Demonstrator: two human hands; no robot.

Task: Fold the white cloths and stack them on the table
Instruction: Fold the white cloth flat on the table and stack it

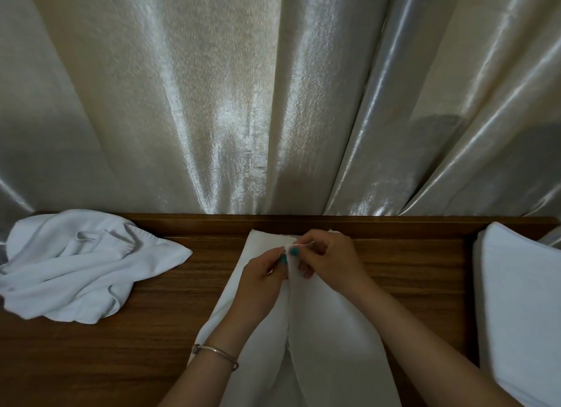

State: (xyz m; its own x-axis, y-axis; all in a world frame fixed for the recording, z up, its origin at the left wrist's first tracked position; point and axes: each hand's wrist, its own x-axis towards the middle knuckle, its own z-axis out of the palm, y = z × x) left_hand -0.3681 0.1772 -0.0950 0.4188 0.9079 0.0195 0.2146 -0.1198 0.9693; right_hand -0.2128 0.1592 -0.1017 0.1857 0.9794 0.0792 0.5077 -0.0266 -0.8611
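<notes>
So I'm working the long white terry cloth [331, 330] that's lying down the middle of the brown wood-grain bench [170, 309], running from the far edge back toward me and under both forearms. Both hands are meeting at one raised corner of it: my left hand [264, 282] is pinching the edge between thumb and fingertips, and my right hand [326, 256] is pinching the same bit of hem right next to it, thumbs nearly touching. Neither one is relaxed, both are clamped on fabric.

What I'm figuring here is that this is the corner-matching part of the fold. Tips for doing it well, as I see it: get the two layers of hem lined up edge on edge before laying anything down, because any skew here is going to show all the way along the length. I'd be keeping the pinch light and right at the corner, then sliding the hands apart along the edge to pull it taut, and only then lowering it flat.

The crumpled heap of unfolded white cloths [79, 264] is sitting well off past my left hand, and the neat stack of folded white cloths [522, 300] is off past my right, so that's where this one is heading. The shiny cream curtain [243, 102] is hanging just beyond my hands.
</notes>
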